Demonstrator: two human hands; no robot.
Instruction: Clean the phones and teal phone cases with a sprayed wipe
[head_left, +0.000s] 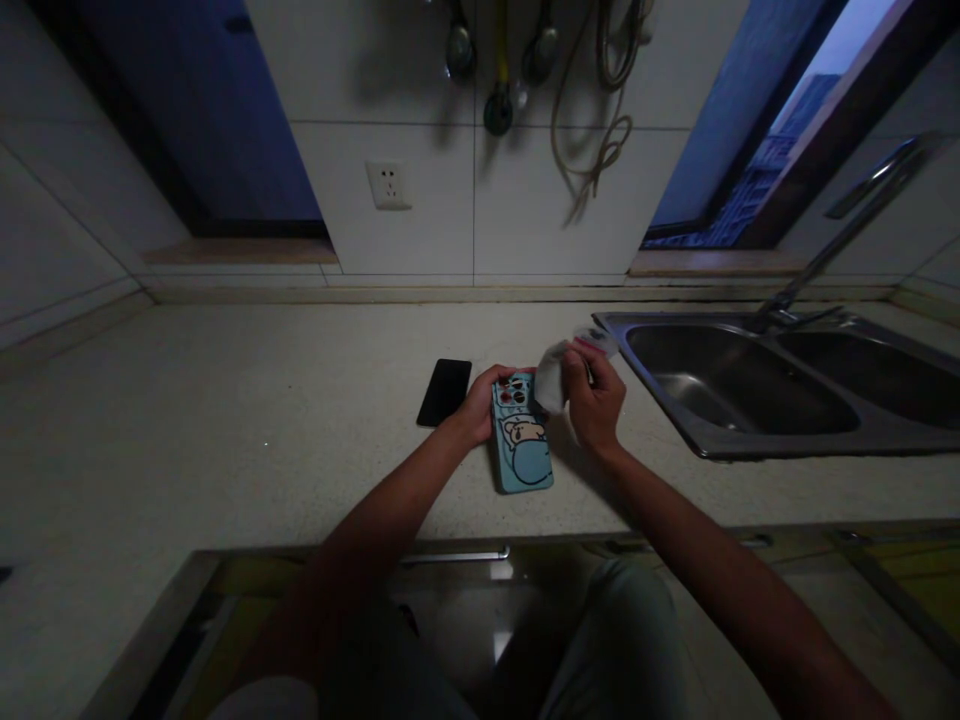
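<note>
A phone in a light blue case (pixel 523 455) with a cartoon animal on it lies back side up on the counter, its camera lenses at the far end. My left hand (pixel 480 408) grips the phone's upper left edge. My right hand (pixel 595 398) is closed on a crumpled whitish cloth (pixel 551 380) at the upper right of the phone, close to the lenses. A clear piece with a red strip (pixel 595 342) sticks out behind the right fingers; whether it joins the cloth is unclear. Left of my left hand lies a black phone-like slab (pixel 445 392).
A double steel sink (pixel 705 440) with a tall faucet (pixel 847 230) is set into the counter (pixel 300 400) at the right. On the wall are a socket (pixel 388 186), pipe ends and a tied cord (pixel 600 150). Windows flank the wall. Below the front edge is a handle (pixel 457 556).
</note>
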